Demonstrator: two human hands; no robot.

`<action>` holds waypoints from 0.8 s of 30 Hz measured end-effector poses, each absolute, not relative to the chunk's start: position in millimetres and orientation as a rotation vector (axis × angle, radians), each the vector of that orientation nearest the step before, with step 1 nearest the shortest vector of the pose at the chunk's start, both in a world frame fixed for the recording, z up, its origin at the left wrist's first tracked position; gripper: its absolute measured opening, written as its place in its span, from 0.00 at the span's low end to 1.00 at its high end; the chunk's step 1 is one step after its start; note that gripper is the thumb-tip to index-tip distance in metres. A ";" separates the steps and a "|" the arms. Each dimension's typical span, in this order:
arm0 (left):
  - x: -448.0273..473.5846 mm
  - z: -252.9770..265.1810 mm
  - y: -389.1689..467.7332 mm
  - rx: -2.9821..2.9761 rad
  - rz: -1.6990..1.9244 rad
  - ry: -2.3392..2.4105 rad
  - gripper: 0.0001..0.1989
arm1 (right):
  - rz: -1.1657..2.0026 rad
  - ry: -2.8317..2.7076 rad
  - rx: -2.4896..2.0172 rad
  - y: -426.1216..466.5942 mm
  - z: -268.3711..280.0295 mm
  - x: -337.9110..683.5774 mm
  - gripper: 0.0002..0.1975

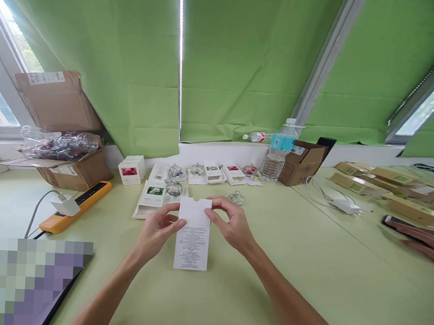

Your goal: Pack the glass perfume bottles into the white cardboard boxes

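A white paper box (191,248) with fine print on its face and a notched flap at the top is held up in front of me. My left hand (158,231) pinches its left edge near the flap, thumb on the front. The thumb of my right hand (233,225) presses the flap's right side, with the fingers behind it. Just beyond lie an opened white carton with a flower picture (153,194) and a round clear glass ornament (174,188). Another clear glass piece (236,197) sits behind my right hand.
Along the wall stand stacked white boxes (131,170), a red-tinted glass ornament (249,170) and a large water bottle (274,158). To the left are a cardboard box (73,172) and an orange power strip (78,208); to the right, a white charger (346,205) and flat cartons (414,209).
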State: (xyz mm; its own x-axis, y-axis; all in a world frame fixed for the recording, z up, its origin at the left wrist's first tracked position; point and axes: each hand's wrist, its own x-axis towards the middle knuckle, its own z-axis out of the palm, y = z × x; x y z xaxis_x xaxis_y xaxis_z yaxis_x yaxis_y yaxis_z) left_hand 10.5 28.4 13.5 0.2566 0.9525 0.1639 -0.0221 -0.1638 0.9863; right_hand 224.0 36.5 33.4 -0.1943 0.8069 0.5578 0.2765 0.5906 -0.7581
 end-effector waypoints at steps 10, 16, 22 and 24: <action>10.7 9.3 30.5 1.553 1.304 0.960 0.20 | 0.456 -1.792 -0.804 34.6 36.3 223.1 0.05; 10.6 6.9 31.6 1.576 1.377 1.018 0.20 | 0.431 -1.827 -0.789 35.4 34.7 223.0 0.05; 10.3 11.3 29.9 1.623 1.360 1.020 0.19 | 0.398 -1.860 -0.792 36.6 32.6 222.0 0.05; 10.2 12.8 29.2 1.624 1.348 1.019 0.18 | 0.381 -1.881 -0.793 37.1 31.6 222.2 0.04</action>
State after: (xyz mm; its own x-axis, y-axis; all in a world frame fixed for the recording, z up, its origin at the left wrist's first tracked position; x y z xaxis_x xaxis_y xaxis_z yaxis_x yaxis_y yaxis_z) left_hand 10.2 29.2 12.8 0.1173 0.9234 0.3655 0.1001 -0.3772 0.9207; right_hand 222.2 37.1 31.6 -0.2676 0.6737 0.6889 0.3528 0.7338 -0.5806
